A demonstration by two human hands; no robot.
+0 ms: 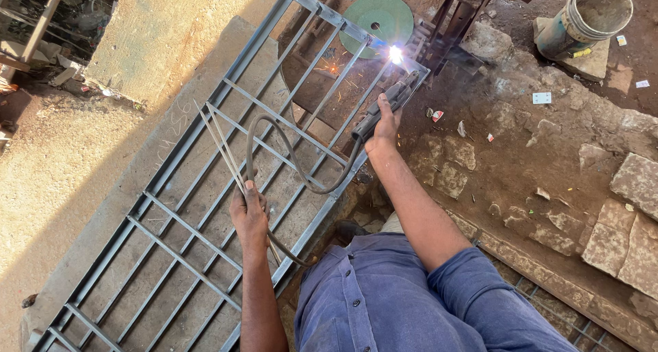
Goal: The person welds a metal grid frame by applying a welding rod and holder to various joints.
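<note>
Right hand fingers clenched around the electrode holder, arc sparking just past them on the grille; left hand grips spare rods fanning above its knuckles.

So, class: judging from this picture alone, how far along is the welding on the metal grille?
Done: the metal grille lies with frame and crossbars already assembled. In hand: the right hand holds the electrode holder, with an arc burning at the far frame corner; the left hand grips spare welding rods. Left: which joints remain unwelded cannot be told.
</note>
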